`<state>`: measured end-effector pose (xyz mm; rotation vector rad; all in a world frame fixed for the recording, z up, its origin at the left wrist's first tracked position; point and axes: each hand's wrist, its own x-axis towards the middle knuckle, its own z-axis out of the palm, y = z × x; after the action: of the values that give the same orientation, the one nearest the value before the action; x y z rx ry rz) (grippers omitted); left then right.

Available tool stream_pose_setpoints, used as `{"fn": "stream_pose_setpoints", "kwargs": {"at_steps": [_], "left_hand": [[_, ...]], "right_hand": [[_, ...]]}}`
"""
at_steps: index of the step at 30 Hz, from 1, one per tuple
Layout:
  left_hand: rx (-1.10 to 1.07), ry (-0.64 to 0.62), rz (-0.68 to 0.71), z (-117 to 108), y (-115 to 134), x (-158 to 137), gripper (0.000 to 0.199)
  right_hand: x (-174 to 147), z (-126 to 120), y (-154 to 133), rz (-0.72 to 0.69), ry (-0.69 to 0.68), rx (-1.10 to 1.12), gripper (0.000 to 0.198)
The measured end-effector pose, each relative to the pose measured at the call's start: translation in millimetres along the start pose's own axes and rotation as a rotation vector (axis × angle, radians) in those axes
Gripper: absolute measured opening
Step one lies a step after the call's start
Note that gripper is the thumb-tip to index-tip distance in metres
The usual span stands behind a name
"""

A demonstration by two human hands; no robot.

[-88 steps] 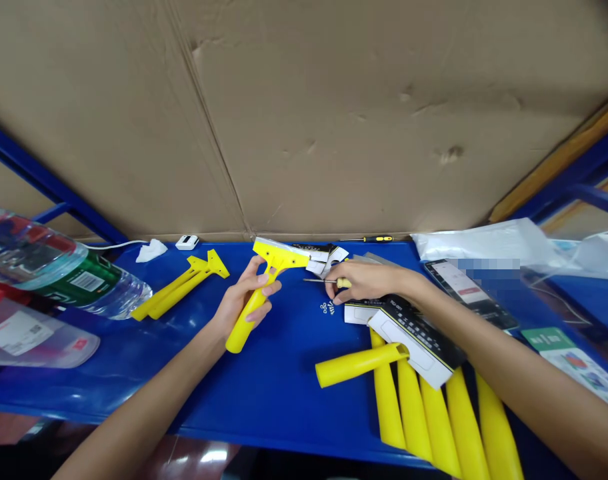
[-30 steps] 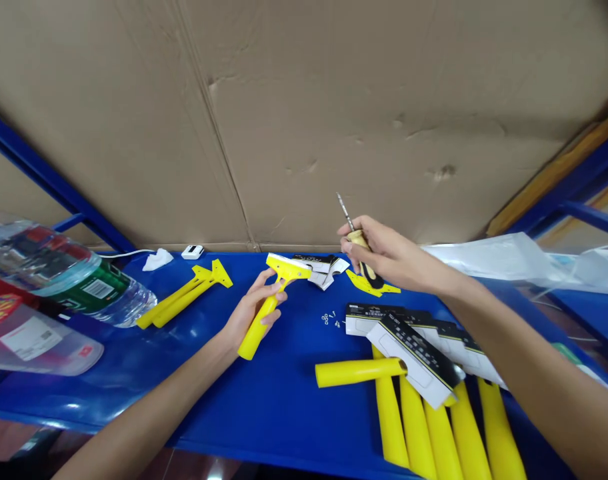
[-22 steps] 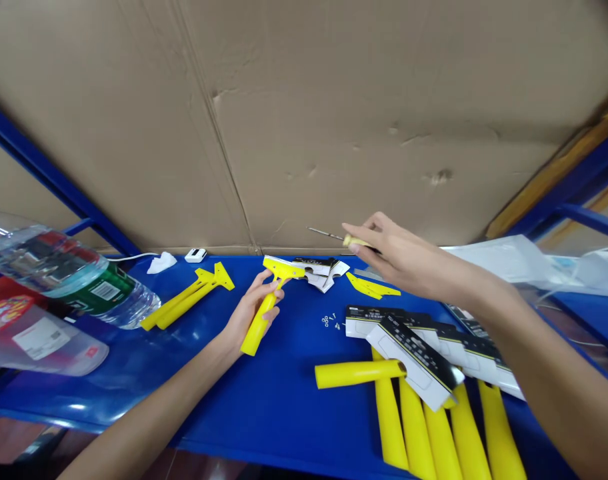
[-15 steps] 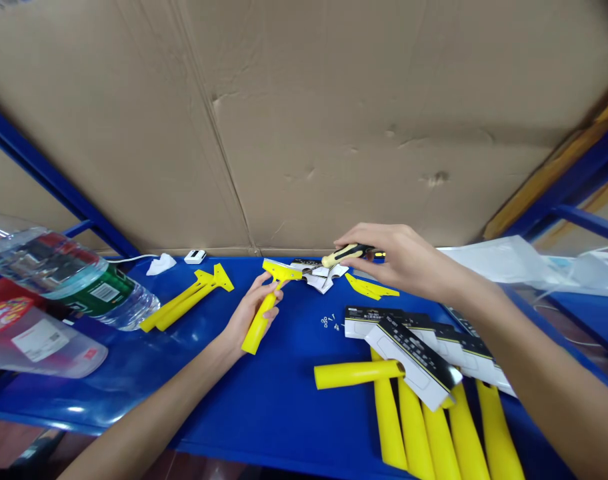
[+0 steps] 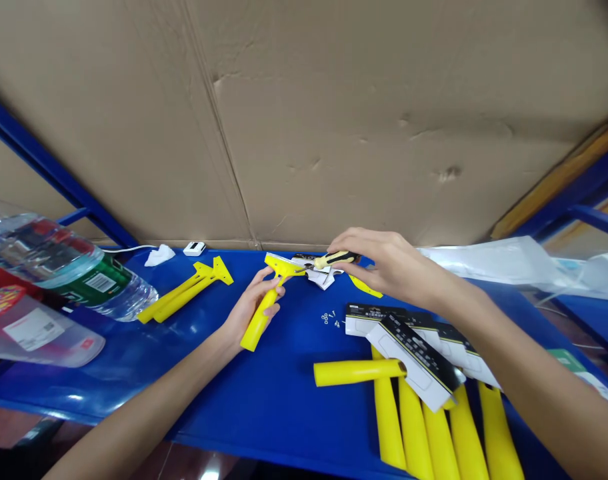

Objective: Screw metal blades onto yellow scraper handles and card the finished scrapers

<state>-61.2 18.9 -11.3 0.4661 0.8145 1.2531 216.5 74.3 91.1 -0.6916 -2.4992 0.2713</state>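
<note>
My left hand [image 5: 254, 305] is closed around the handle of a yellow scraper [image 5: 258, 328], its wide head tilted up and to the right. In my right hand [image 5: 379, 257] is a screwdriver [image 5: 329, 260] with a cream and black handle. Its metal tip meets the right side of the scraper's head; a screw there is too small to make out. Small screws and nuts [image 5: 329, 319] lie on the blue table just right of the scraper. Behind the screwdriver are white and black packets [image 5: 321, 277], and yellow flat pieces [image 5: 365, 287] lie partly under my right hand.
Two yellow scrapers [image 5: 191, 293] rest at the left. A water bottle [image 5: 101, 283] and a clear plastic jar [image 5: 54, 340] lean in beyond them. At the right, black and white cards [image 5: 417, 363] overlap several yellow handles [image 5: 437, 433]. A cardboard wall [image 5: 284, 133] closes off the back.
The screwdriver and my right hand have shifted slightly left, the tip now further onto the scraper's head. My left hand keeps its hold on the scraper. The view has moved a little.
</note>
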Motion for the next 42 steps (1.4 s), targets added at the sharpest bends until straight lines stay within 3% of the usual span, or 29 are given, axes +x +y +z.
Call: {"fn": "stream_pose_setpoints", "kwargs": {"at_steps": [16, 22, 28, 31, 34, 39, 42], "left_hand": [[0.102, -0.047, 0.005, -5.0, -2.3, -1.9, 0.056], [0.133, -0.066, -0.026, -5.9, -2.3, -4.8, 0.056], [0.14, -0.07, 0.0, -2.8, -2.8, -7.3, 0.056], [0.191, -0.089, -0.011, -2.2, -3.1, -7.4, 0.053], [0.199, -0.093, -0.013, -4.5, -3.1, -5.6, 0.051], [0.155, -0.07, -0.009, -6.3, -2.8, -4.4, 0.053], [0.151, -0.085, -0.002, -5.2, -2.8, -4.9, 0.053]], "right_hand": [[-4.0, 3.3, -11.8, -0.034, 0.03, -0.167, 0.032], [-7.2, -5.7, -21.9, -0.085, 0.048, -0.023, 0.059], [-6.6, 2.8, -17.5, -0.065, 0.126, -0.025, 0.036], [-6.0, 8.2, -18.0, -0.004, 0.171, -0.067, 0.043], [-5.3, 9.5, -21.0, -0.056, 0.118, 0.011, 0.05], [-5.1, 14.1, -20.7, -0.092, 0.15, 0.003, 0.028], [-5.2, 16.9, -18.8, -0.05, 0.205, -0.012, 0.05]]}}
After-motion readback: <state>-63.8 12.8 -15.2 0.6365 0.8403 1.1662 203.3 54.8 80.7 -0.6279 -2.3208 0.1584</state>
